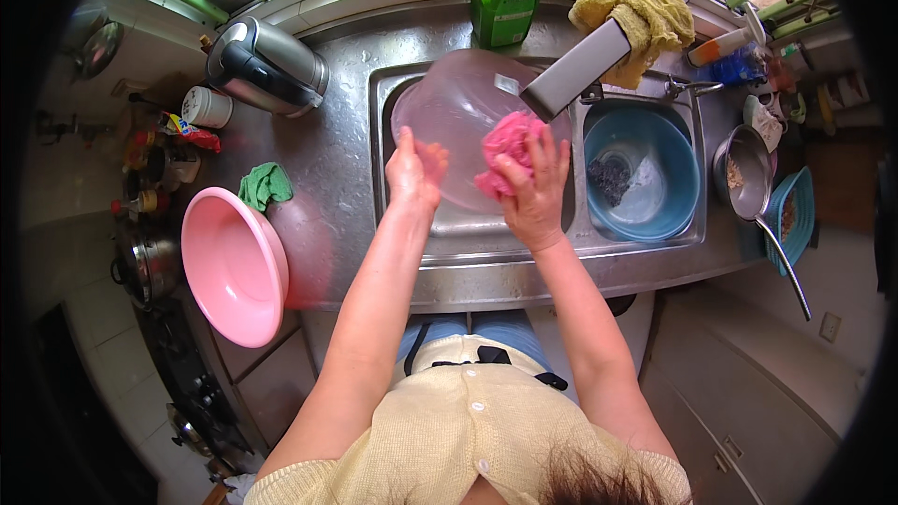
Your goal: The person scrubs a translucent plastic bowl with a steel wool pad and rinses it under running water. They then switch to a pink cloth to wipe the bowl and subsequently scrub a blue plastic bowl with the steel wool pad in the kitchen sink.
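Observation:
A large translucent plastic bowl or cover [449, 98] is held tilted over the left sink basin [456, 226]. My left hand [415, 172] grips its near left edge, the fingers showing faintly through the plastic. Bunched in my right hand [537, 200] is a wet pink cloth [515, 144], pressed against the plastic surface. A small white label sits near the far right of the piece. The wide grey faucet spout [579, 70] reaches over its right side, a yellow cloth [645, 21] draped on the faucet.
In the right basin sits a blue tub [600, 221] holding a dark scrubber [609, 181]. A pink basin [231, 266] leans at the counter's left, beside a green cloth [265, 186]. Behind are an electric kettle [270, 66] and a green bottle [506, 3]. A metal ladle [747, 168] lies right.

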A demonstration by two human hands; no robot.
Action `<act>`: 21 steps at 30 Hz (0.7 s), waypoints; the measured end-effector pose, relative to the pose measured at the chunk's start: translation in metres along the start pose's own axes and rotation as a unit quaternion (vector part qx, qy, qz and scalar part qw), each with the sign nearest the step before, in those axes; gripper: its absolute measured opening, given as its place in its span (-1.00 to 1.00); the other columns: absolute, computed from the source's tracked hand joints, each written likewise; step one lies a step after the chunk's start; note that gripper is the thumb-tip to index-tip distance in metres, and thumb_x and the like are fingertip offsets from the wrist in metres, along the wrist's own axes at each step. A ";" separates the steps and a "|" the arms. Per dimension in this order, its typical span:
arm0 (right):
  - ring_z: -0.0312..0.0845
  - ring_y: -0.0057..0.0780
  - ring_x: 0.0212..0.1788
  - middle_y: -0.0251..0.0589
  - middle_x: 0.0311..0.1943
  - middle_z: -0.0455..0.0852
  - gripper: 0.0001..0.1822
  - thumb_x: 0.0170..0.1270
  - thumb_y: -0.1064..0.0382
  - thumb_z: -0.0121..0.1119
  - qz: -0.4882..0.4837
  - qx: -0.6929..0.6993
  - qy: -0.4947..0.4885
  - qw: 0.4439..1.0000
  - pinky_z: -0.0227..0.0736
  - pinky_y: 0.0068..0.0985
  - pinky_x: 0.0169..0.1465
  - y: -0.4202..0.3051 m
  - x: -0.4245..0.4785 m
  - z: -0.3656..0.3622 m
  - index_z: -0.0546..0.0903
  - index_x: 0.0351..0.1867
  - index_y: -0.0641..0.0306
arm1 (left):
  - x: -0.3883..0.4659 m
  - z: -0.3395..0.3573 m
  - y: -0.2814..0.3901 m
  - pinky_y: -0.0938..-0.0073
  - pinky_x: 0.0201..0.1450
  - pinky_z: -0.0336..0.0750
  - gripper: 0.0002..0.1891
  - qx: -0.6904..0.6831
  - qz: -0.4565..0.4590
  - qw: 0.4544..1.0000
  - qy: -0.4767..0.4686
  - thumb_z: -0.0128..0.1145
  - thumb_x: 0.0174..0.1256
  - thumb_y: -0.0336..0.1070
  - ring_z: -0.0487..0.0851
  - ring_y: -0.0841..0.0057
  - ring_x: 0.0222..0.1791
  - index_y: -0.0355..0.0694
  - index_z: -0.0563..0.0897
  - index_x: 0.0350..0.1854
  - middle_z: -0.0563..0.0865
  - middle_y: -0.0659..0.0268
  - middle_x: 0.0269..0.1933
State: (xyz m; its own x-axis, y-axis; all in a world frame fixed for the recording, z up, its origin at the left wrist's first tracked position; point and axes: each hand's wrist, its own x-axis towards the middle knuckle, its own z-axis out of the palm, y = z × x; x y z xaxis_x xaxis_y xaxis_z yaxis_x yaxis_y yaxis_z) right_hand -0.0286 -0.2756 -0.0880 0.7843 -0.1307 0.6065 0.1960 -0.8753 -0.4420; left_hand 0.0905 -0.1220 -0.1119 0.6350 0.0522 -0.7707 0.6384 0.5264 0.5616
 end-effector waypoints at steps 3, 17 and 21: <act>0.21 -0.15 0.49 -0.20 0.33 0.47 -0.61 0.10 0.21 0.28 -0.070 -0.043 -0.051 0.995 -0.12 -0.10 0.56 -0.013 0.017 0.003 0.61 0.03 -0.07 | -0.033 0.022 -0.009 0.56 -0.34 0.45 -0.67 0.128 0.139 0.975 -0.117 0.10 0.51 -0.01 0.56 0.60 -0.43 -0.21 0.61 -0.27 0.64 0.39 -0.40; 0.68 -0.35 0.07 -0.14 -0.08 0.78 -0.75 0.22 0.24 0.25 0.287 0.367 -0.198 0.862 0.53 -0.49 0.14 0.036 0.122 0.014 0.71 -0.12 0.31 | -0.041 -0.025 0.033 0.59 -0.68 0.41 -0.61 0.293 0.127 0.903 -0.287 0.30 0.35 -0.04 0.53 0.61 -0.77 -0.18 0.52 -0.54 0.56 0.36 -0.69; 0.57 -0.55 0.08 -0.26 0.04 0.70 -0.67 0.31 0.29 0.05 0.287 0.479 -0.282 0.780 0.36 -0.59 0.22 0.063 0.120 0.012 0.66 0.04 0.32 | -0.033 -0.052 0.054 0.59 -0.68 0.43 -0.57 0.272 0.114 0.909 -0.295 0.23 0.39 0.06 0.55 0.59 -0.75 -0.17 0.52 -0.52 0.58 0.34 -0.69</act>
State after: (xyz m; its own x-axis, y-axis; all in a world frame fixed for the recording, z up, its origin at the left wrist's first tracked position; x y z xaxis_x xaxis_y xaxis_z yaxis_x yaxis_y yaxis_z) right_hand 0.0850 -0.3415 -0.0507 0.9861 0.0880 -0.1410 -0.1447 0.0376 -0.9888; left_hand 0.0814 -0.0516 -0.0717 0.7981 -0.4409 -0.4107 0.4799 0.0530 0.8757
